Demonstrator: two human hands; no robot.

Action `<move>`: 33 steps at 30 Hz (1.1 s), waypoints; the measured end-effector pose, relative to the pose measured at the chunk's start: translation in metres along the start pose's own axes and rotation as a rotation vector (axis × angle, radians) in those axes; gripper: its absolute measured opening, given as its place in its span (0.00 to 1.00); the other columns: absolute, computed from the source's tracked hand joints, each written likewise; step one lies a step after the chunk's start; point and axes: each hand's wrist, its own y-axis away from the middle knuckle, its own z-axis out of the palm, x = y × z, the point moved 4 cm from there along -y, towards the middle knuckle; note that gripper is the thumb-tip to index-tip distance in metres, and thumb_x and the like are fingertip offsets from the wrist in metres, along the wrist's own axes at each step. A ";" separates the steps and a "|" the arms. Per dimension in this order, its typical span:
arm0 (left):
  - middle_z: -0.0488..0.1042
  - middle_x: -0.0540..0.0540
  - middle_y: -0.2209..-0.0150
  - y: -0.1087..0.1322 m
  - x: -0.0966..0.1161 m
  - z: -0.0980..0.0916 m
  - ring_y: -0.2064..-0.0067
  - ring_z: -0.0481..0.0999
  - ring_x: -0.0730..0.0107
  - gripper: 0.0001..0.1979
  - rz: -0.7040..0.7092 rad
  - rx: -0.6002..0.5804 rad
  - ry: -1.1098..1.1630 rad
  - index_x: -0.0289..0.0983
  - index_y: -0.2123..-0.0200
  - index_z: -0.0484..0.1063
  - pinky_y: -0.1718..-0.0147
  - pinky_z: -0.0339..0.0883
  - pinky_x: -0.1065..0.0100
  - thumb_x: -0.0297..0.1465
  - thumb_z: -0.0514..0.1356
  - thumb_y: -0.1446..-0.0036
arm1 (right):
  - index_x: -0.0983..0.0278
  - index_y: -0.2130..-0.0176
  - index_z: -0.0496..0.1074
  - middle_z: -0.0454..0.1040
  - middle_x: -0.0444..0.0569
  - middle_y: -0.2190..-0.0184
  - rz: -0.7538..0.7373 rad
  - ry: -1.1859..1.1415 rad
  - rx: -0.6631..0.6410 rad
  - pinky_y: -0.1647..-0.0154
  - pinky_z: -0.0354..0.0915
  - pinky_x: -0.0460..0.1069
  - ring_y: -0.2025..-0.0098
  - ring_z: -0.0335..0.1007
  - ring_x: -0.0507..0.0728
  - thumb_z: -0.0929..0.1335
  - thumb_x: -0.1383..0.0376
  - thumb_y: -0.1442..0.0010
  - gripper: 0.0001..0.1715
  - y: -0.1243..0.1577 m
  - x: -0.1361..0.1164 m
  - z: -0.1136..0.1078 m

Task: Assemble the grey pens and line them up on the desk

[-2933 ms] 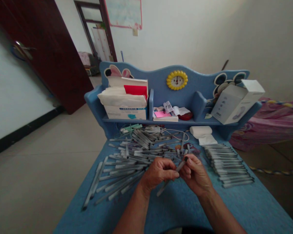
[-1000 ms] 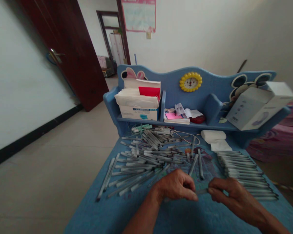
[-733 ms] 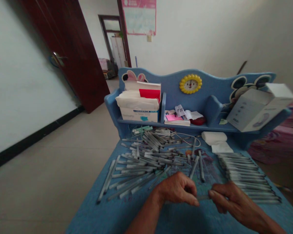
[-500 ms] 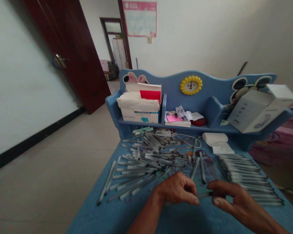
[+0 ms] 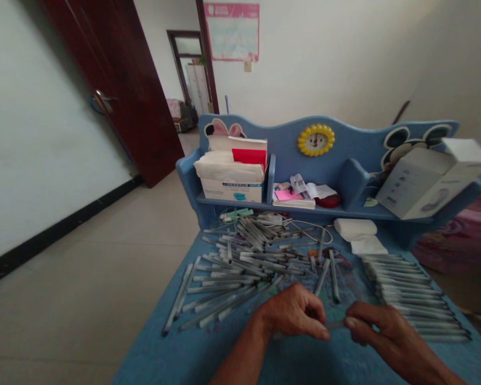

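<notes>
Near the desk's front, my left hand (image 5: 294,315) is closed around a grey pen (image 5: 335,324), whose pale end shows faintly at the left of the palm. My right hand (image 5: 379,329) pinches the pen's other end between thumb and forefinger. Beyond the hands, two loose pens (image 5: 334,277) lie apart from a large heap of similar pens (image 5: 240,267) on the left and middle. To the right of my right hand is a neat row of parallel pens (image 5: 412,297) with dark ends pointing right.
A blue desk (image 5: 152,347) has a raised shelf holding a mask box (image 5: 232,190), papers (image 5: 291,198) and a white box (image 5: 412,179). A tissue roll (image 5: 355,229) and a white cable (image 5: 310,224) lie below the shelf.
My right thumb and fingers have closed on the pen's right end, covering the dark tip that showed before. My left hand keeps its grip. The view has shifted slightly.
</notes>
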 end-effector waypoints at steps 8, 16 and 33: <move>0.66 0.56 0.81 0.000 0.001 -0.001 0.78 0.62 0.80 0.14 0.016 0.010 -0.004 0.33 0.77 0.71 0.79 0.52 0.76 0.37 0.68 0.63 | 0.63 0.75 0.67 0.65 0.43 0.80 0.014 0.048 0.020 0.75 0.56 0.45 0.76 0.61 0.51 0.58 0.51 0.40 0.24 0.000 -0.001 0.000; 0.65 0.56 0.81 -0.001 -0.001 -0.001 0.78 0.62 0.80 0.18 0.014 0.012 -0.011 0.33 0.77 0.71 0.79 0.53 0.76 0.41 0.69 0.65 | 0.63 0.75 0.67 0.65 0.43 0.80 0.030 0.040 0.020 0.75 0.56 0.44 0.76 0.62 0.51 0.57 0.51 0.40 0.24 0.001 -0.003 0.000; 0.65 0.56 0.81 0.000 0.000 0.000 0.78 0.62 0.80 0.13 0.023 0.032 -0.067 0.33 0.76 0.71 0.79 0.53 0.76 0.36 0.68 0.62 | 0.63 0.77 0.65 0.65 0.43 0.82 0.080 -0.090 0.025 0.75 0.56 0.44 0.77 0.61 0.51 0.58 0.49 0.41 0.25 0.002 0.005 0.008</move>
